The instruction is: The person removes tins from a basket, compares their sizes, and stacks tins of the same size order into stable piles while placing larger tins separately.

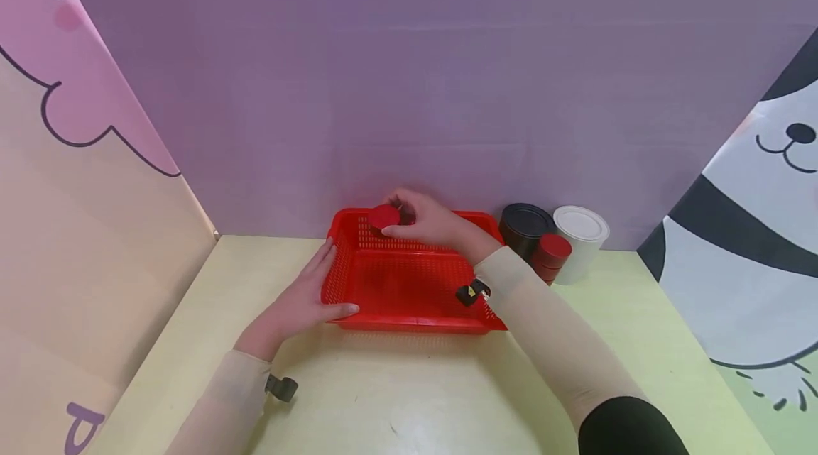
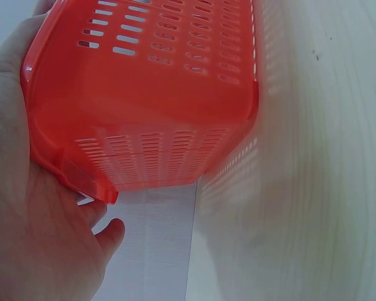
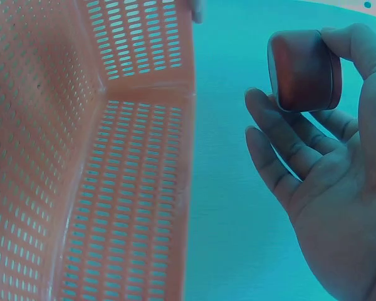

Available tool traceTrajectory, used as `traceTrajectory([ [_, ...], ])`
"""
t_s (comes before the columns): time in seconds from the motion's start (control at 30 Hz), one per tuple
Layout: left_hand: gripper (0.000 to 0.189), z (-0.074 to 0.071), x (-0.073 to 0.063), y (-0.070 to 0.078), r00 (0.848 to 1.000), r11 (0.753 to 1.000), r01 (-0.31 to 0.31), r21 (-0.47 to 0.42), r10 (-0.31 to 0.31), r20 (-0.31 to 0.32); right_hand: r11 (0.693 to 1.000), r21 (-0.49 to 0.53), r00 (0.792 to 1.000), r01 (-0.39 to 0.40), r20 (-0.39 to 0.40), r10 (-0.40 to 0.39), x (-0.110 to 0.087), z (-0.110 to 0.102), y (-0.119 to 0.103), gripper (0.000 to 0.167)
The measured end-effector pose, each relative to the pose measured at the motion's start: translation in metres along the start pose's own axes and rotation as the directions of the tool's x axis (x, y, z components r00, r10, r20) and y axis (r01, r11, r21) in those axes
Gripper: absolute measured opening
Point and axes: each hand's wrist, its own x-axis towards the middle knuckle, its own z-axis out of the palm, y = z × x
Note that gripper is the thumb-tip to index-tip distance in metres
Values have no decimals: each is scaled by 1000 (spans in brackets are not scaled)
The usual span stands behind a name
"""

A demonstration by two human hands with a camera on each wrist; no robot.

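A red plastic basket [image 1: 415,323] with slotted sides stands on the table; its wall [image 2: 144,94] fills much of the left wrist view. My left hand [image 1: 304,302] rests along its left rim, fingers fairly straight on the outside and thumb lying over the front left corner. Above the basket's back rim, my right hand [image 1: 424,221] holds a small round red tin [image 1: 384,216] between thumb and fingers. In the right wrist view the tin [image 3: 304,72] shows a lid seam and is apart from the basket.
To the basket's right stand a black canister [image 1: 525,221], a white canister [image 1: 581,224] and stacked small red tins [image 1: 552,250], partly hidden by the right arm. A purple wall [image 1: 409,86] rises right behind the basket. The pale table [image 1: 383,398] extends in front.
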Motion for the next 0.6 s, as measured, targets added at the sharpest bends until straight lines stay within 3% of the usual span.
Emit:
traceTrajectory([
  [0.2,131,1,0,0,1000,1000,-7,-10,7,-9,1000,20,1000,-17,20,16,-20,-9,-9,45],
  [0.37,129,1,1,1,1000,1000,-7,8,7,-8,996,36,996,-81,29,80,-39,-18,-11,45],
  [0.6,129,1,1,2,1000,999,-7,32,8,-7,990,-4,988,-143,-56,143,-63,-31,-9,47],
])
